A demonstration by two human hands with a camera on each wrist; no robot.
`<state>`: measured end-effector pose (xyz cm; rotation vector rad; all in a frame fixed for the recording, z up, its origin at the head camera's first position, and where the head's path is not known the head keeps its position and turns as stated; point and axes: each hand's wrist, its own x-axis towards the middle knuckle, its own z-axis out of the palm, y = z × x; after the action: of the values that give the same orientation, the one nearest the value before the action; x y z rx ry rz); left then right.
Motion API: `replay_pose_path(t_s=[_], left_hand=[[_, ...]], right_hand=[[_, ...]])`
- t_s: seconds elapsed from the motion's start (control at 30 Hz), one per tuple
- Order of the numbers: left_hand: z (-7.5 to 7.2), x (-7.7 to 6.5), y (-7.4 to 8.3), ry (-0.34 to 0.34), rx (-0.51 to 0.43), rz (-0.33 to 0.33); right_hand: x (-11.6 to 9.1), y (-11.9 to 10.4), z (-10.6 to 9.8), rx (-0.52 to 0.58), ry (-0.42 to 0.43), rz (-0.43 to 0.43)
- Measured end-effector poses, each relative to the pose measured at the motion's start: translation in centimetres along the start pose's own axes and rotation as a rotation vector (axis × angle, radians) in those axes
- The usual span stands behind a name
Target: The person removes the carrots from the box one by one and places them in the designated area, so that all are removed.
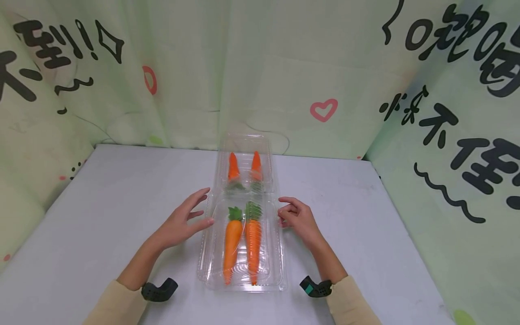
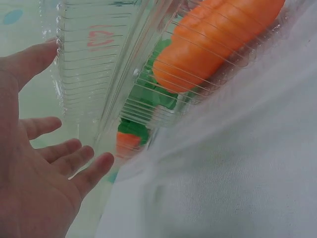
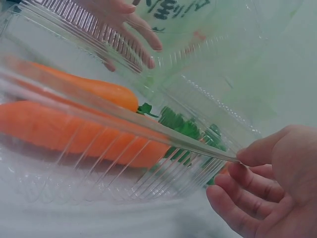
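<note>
A long clear plastic clamshell box [image 1: 273,253] stands on the table with its lid [image 1: 266,144] raised at the far end. Two toy carrots lie in the base, leafy ends toward the lid: a smooth one [image 1: 233,239] on the left, a ridged one [image 1: 253,243] on the right. Orange and green shapes in the lid look like their reflections. My left hand [image 1: 184,221] is at the box's left side, fingers spread, one fingertip right at the plastic edge in the left wrist view. Thumb and index finger of my right hand [image 3: 277,178] pinch the box's right rim.
The white tabletop [image 1: 345,189] reaches back to a pale green curtain [image 1: 264,67] with black lettering and red hearts, which also encloses both sides. A dark wrist device [image 1: 160,290] sits at the left sleeve, another [image 1: 316,287] at the right.
</note>
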<state>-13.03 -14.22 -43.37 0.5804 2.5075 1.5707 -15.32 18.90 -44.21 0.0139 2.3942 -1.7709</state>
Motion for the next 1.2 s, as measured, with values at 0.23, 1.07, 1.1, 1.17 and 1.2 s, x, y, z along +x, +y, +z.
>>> replay_pose_path(t_s=[0.23, 1.07, 1.1, 1.17, 1.2], left_hand=[[-0.1, -0.1, -0.1, 0.008, -0.008, 0.018], [-1.1, -0.3, 0.2, 0.02, -0.003, 0.033], [-1.1, -0.3, 0.2, 0.02, 0.0, 0.034], [-1.2, -0.3, 0.2, 0.021, 0.006, 0.032], [-1.2, -0.3, 0.1, 0.023, 0.01, 0.032]], right_hand=[[-0.1, -0.1, 0.0, -0.016, 0.002, 0.005], [-2.1, -3.5, 0.1, -0.052, 0.018, 0.035], [-2.1, -3.4, 0.0, -0.052, 0.018, 0.034], [-2.0, -3.3, 0.0, -0.054, 0.018, 0.034], [-2.0, -3.4, 0.0, -0.055, 0.018, 0.034]])
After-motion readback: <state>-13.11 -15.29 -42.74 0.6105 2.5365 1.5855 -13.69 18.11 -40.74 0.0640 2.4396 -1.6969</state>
